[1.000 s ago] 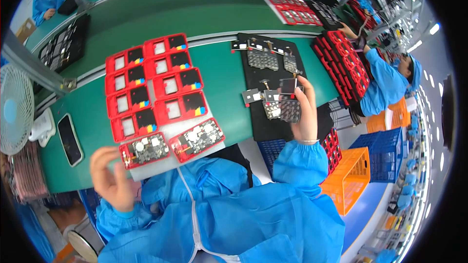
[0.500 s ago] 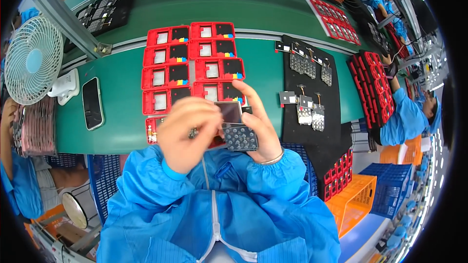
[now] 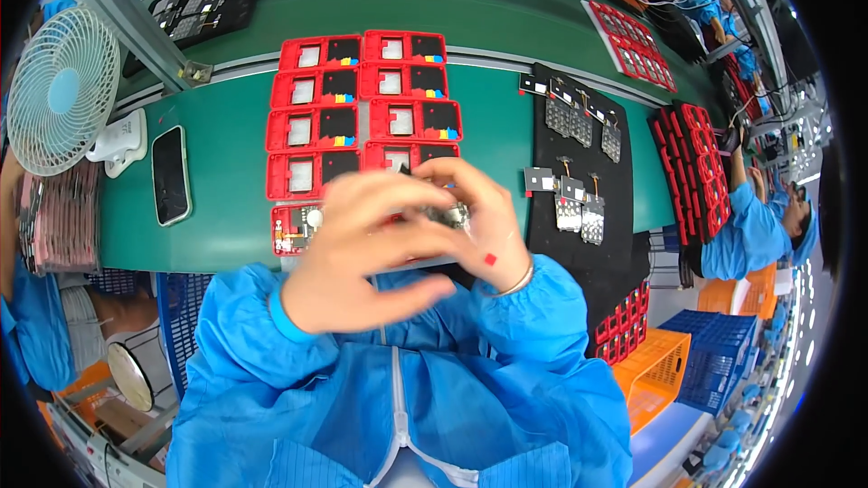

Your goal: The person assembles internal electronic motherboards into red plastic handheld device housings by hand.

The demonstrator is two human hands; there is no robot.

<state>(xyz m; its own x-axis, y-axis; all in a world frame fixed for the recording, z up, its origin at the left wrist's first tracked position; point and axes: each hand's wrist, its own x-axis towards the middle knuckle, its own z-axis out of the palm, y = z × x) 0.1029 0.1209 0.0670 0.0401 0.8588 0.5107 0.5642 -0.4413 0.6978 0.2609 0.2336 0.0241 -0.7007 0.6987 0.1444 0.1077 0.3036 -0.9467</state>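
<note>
My right hand (image 3: 493,226) is curled round a keypad circuit board (image 3: 455,215), of which only a small silvery part shows. A small red square sits on this hand near the thumb. My left hand (image 3: 362,244), smeared by motion, crosses in front of the board with thumb and fingers apart; nothing is seen between them. Just beyond the hands are two columns of red plastic cases (image 3: 281,115) with white and black insides and blue-yellow bits. A nearer red case (image 3: 287,233) with circuit parts is partly covered by my left hand.
On the right a black mat (image 3: 579,280) holds several keypad boards with small screens (image 3: 568,119). Stacked red trays (image 3: 692,172) stand beyond it, near a co-worker in blue. A phone (image 3: 171,176), a white fan (image 3: 63,90) and a pink stack (image 3: 59,221) are on the left.
My left hand has moved right and across the board, its fingers spreading. My right hand has turned inward, so the board's keypad side and screen no longer show.
</note>
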